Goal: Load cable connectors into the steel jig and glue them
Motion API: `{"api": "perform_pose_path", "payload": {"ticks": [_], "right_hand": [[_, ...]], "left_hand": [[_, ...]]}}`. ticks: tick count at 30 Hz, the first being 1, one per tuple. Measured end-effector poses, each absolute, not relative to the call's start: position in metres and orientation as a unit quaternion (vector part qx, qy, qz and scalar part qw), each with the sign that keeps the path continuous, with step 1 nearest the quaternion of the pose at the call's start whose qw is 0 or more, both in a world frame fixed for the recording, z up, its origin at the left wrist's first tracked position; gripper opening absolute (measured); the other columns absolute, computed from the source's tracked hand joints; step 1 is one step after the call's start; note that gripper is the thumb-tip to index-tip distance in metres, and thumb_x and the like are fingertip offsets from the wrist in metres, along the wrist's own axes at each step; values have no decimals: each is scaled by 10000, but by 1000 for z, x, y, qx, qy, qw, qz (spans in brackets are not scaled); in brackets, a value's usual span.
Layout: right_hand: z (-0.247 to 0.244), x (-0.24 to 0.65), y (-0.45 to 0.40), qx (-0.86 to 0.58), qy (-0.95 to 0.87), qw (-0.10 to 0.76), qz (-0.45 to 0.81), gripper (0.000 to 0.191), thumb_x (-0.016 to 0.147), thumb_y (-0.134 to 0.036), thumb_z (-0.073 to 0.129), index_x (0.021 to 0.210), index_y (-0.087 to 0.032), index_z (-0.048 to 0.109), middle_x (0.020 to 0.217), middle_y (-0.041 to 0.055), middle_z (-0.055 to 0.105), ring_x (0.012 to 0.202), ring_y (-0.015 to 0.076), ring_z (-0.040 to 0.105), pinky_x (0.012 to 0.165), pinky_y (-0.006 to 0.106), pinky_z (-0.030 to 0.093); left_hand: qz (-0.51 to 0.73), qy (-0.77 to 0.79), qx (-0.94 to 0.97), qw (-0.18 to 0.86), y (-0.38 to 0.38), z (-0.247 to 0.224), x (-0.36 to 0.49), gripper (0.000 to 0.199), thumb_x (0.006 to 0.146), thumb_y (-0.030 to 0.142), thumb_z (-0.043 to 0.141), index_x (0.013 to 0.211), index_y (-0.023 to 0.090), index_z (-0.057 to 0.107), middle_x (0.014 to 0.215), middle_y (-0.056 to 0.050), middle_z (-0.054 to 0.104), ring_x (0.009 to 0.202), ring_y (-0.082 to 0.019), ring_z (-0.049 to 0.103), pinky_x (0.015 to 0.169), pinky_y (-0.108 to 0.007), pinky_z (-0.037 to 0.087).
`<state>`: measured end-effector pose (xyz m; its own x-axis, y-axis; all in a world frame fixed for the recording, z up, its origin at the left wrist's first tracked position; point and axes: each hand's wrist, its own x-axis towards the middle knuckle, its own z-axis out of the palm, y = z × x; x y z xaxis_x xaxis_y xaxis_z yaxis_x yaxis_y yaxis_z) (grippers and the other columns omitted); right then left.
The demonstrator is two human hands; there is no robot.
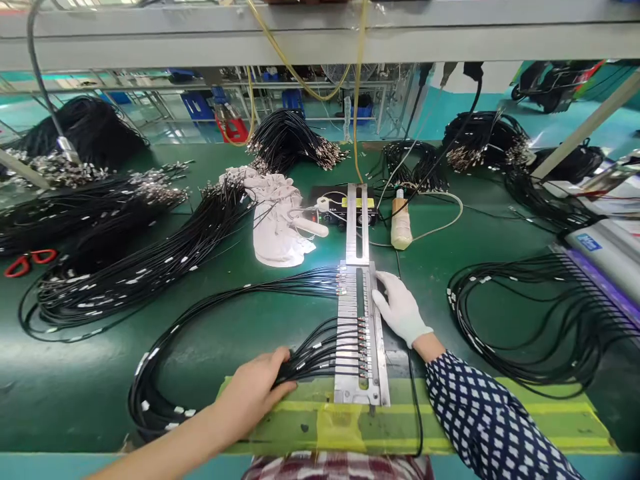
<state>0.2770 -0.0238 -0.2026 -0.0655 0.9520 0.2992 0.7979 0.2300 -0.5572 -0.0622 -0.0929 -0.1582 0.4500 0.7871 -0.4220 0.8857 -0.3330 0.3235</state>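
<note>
Currently, your left hand (pixel 254 388) is gripping black cables (pixel 295 366) near the table's (pixel 280 320) front edge, likely springy, best held behind their connectors (pixel 362 347); your open right hand (pixel 400 310) is touching the slotted fixture (pixel 345 388).

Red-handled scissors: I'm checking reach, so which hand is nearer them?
Left. The bare left hand, around black cables, is right of the scissors and closer to the wearer; the gloved right hand is farther right, at the metal fixture.

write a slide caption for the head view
Bare left hand holds thin black cables, white-gloved right hand at the edge of a slotted silver metal fixture
</note>
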Motion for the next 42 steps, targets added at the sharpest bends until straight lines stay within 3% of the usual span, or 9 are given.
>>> {"api": "perform_pose_path", "payload": {"ticks": [5, 8, 10, 13, 17, 23, 32, 37, 42], "right_hand": [[-201, 276, -24, -610, -721, 307, 115, 418, 973, -374, 421, 1305, -156, 551, 1345, 140, 586, 1276, 283, 518, 1090, 470, 431], [-201, 276, -23, -607, -724, 308, 111, 410, 973, -374, 422, 1293, -157, 561, 1339, 137, 590, 1267, 277, 525, 1089, 467, 434], [-201, 276, -24, -607, -724, 308, 112, 414, 974, -378, 421, 1294, -157, 562, 1341, 136, 589, 1266, 276, 525, 1083, 465, 440], [-202, 276, -24, -609, -723, 305, 113, 420, 976, -383, 417, 1298, -155, 561, 1342, 139, 588, 1269, 278, 522, 1081, 464, 442], [-203, 277, -23, -611, -721, 311, 104, 421, 970, -380, 432, 1301, -154, 561, 1338, 146, 585, 1251, 275, 535, 1073, 457, 451], [-203, 277, -23, -605, -722, 314, 119, 398, 968, -370, 439, 1297, -186, 566, 1336, 125, 592, 1252, 267, 535, 1065, 457, 455], [-199, 276, -25, -610, -716, 313, 134, 391, 968, -365, 441, 1292, -185, 564, 1347, 121, 582, 1260, 270, 526, 1074, 457, 442], [-200, 276, -24, -608, -717, 314, 132, 401, 965, -370, 439, 1297, -180, 561, 1347, 128, 582, 1265, 271, 521, 1077, 464, 440], [-201, 276, -24, -612, -714, 314, 135, 402, 967, -378, 439, 1293, -178, 561, 1347, 124, 583, 1258, 271, 524, 1066, 459, 446]], "left_hand": [[-87, 493, 799, 332, -72, -136, -61, 225, 846, 337, 491, 687, 206, 401, 883, -51, 598, 811, -231, 629, 713, -329, 450], [-100, 471, 702, 524, -64, -128, -60, 275, 866, 454, 482, 782, 215, 375, 850, -16, 613, 595, -157, 620, 556, -268, 429], [-152, 450, 608, 637, -59, -118, -58, 346, 878, 555, 469, 866, 222, 376, 642, 42, 588, 409, -124, 523, 450, -236, 368], [-149, 445, 559, 684, -47, -96, -51, 421, 848, 615, 539, 878, 211, 427, 426, 120, 408, 304, -81, 338, 385, -202, 277], [-93, 408, 606, 676, -25, -85, -48, 414, 888, 616, 498, 900, 202, 519, 449, 119, 313, 334, -71, 243, 386, -207, 201], [-74, 459, 793, 394, -3, -117, -77, 423, 911, 579, 456, 765, 192, 542, 726, -19, 564, 667, -175, 516, 587, -255, 351], [-59, 415, 796, 436, 11, -116, -90, 470, 943, 594, 430, 811, 168, 577, 716, 7, 518, 662, -152, 457, 593, -240, 313], [-50, 396, 751, 526, 19, -123, -94, 459, 922, 611, 462, 739, 190, 461, 583, 49, 362, 524, -106, 322, 499, -235, 237], [-67, 408, 786, 460, 29, -128, -98, 483, 906, 608, 485, 684, 181, 448, 667, 19, 418, 618, -131, 395, 556, -240, 280]]}}
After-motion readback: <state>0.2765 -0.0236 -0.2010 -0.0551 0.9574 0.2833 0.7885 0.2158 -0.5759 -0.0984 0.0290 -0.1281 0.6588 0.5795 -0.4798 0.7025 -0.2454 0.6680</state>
